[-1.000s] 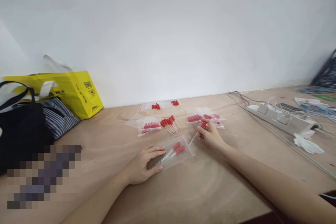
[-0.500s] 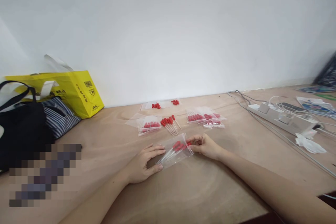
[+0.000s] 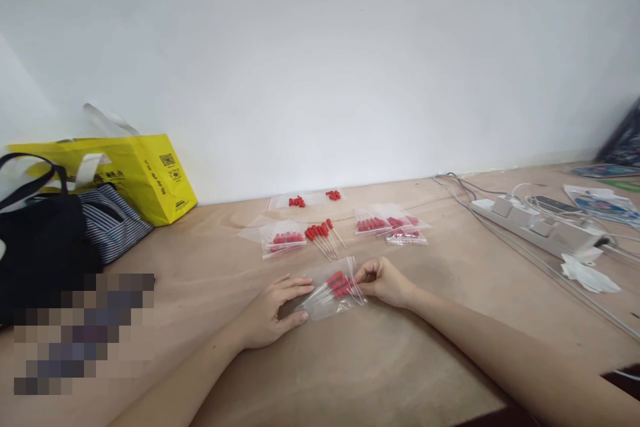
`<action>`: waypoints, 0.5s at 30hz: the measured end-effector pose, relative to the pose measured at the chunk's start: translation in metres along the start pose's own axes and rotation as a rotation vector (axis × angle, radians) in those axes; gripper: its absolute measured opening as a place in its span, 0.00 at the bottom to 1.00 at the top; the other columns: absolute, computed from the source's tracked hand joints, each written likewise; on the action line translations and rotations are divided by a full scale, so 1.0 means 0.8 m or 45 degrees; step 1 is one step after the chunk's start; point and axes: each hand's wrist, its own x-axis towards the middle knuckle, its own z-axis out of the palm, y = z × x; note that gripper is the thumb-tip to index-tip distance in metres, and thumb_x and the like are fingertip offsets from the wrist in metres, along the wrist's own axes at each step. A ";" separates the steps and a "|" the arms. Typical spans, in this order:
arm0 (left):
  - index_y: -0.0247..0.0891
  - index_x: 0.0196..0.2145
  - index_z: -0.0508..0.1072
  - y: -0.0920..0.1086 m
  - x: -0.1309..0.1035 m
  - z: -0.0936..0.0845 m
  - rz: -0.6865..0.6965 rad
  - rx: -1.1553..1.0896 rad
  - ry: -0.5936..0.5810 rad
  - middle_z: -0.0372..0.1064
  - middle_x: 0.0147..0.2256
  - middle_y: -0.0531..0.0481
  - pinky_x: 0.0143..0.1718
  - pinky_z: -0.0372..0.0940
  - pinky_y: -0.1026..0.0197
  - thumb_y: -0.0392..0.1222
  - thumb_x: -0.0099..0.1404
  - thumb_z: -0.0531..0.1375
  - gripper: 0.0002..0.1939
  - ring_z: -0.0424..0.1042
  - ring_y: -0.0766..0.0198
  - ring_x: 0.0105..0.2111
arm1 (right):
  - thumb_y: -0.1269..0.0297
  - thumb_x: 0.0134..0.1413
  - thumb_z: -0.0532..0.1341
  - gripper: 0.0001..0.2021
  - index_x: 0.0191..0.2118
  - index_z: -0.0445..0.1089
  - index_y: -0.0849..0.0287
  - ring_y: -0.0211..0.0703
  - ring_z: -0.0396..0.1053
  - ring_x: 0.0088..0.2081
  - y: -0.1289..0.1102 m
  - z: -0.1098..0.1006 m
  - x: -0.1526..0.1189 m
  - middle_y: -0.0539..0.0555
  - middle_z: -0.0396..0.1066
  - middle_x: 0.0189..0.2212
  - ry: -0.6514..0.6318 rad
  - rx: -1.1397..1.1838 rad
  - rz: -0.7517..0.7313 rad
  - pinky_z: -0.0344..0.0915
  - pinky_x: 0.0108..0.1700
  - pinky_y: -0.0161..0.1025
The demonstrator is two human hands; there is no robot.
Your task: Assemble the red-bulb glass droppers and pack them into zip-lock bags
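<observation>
- Clear bag (image 3: 327, 293) lies flat on the table (image 3: 350, 360), centre, between the two hands; red-capped droppers (image 3: 339, 283) show inside, count not readable through the glare of the plastic.
- Left hand (image 3: 273, 312) rests flat on the bag's near-left end, fingers spread and open; that end of the bag is hidden under them.
- Right hand (image 3: 383, 280) at the bag's right end, grip closed in a pinch at the bag's edge; whether it holds plastic or a dropper stem cannot be told, fingertips curl out of sight.
- Just behind: loose droppers (image 3: 323, 237) on the table, a filled bag (image 3: 283, 240) to their left, stacked filled bags (image 3: 393, 225) to the right; overlaps blur their edges.
- Further back, near the wall, a flat bag of red caps (image 3: 313, 199), too small to make out.
- Far left: yellow bag (image 3: 135, 173), striped and black bags partly cut off, a pixelated patch below.
- Right: power strip (image 3: 540, 230) with cables, clutter cut by the frame.
</observation>
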 end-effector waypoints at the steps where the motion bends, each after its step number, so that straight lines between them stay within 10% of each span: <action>1: 0.41 0.51 0.62 0.000 0.000 0.000 -0.004 -0.002 0.002 0.59 0.53 0.48 0.56 0.46 0.50 0.47 0.61 0.53 0.20 0.55 0.58 0.54 | 0.60 0.32 0.66 0.11 0.20 0.70 0.63 0.32 0.60 0.20 0.002 0.001 0.000 0.49 0.68 0.18 0.012 -0.028 -0.032 0.56 0.22 0.30; 7: 0.41 0.51 0.62 0.001 0.000 -0.001 0.005 -0.015 0.002 0.59 0.52 0.48 0.56 0.48 0.50 0.47 0.60 0.53 0.21 0.55 0.57 0.54 | 0.62 0.40 0.60 0.08 0.25 0.72 0.62 0.35 0.64 0.24 -0.016 -0.023 0.015 0.50 0.71 0.23 -0.186 -0.246 -0.012 0.60 0.28 0.32; 15: 0.40 0.51 0.62 0.000 -0.001 -0.001 -0.009 -0.025 0.006 0.59 0.53 0.47 0.55 0.51 0.52 0.48 0.61 0.53 0.21 0.54 0.57 0.54 | 0.70 0.39 0.58 0.08 0.31 0.67 0.65 0.43 0.67 0.34 -0.045 -0.028 0.124 0.58 0.71 0.32 0.446 -0.802 0.180 0.60 0.32 0.33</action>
